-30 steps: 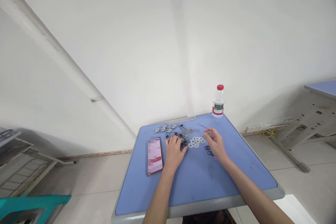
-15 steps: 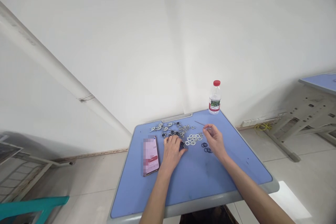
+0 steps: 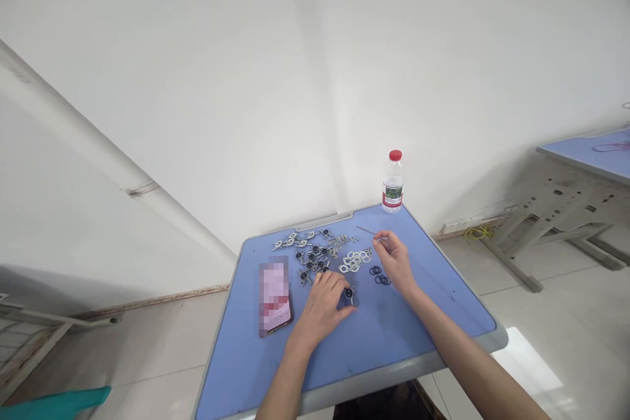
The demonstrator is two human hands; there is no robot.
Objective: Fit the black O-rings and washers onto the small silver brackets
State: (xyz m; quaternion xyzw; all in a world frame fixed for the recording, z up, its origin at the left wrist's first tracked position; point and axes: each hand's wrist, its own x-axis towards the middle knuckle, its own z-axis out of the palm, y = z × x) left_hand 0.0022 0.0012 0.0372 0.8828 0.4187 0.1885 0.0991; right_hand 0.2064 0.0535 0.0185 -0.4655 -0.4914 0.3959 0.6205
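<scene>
My left hand [image 3: 322,310] rests on the blue table top [image 3: 394,348], its fingertips pinching a small black round part [image 3: 348,293] with a short metal stem. My right hand [image 3: 392,257] is raised just past the white washers, and its fingertips pinch a thin metal wire [image 3: 367,231]. A loose heap of metal lugs and black parts [image 3: 310,251] lies further back. Flat white washers [image 3: 355,261] lie between it and my right hand. Several black O-rings [image 3: 378,275] sit just below that hand.
A smartphone with a blurred screen [image 3: 273,295] lies left of my left hand. A red-capped water bottle [image 3: 392,182] stands at the far table corner. Another blue table [image 3: 585,152] stands at right. A yellow cable [image 3: 477,233] lies on the floor by the wall.
My left hand has slid toward the near table edge with the small black part, leaving the heap. The whole view has shifted as my head turned. My right hand still pinches the wire.
</scene>
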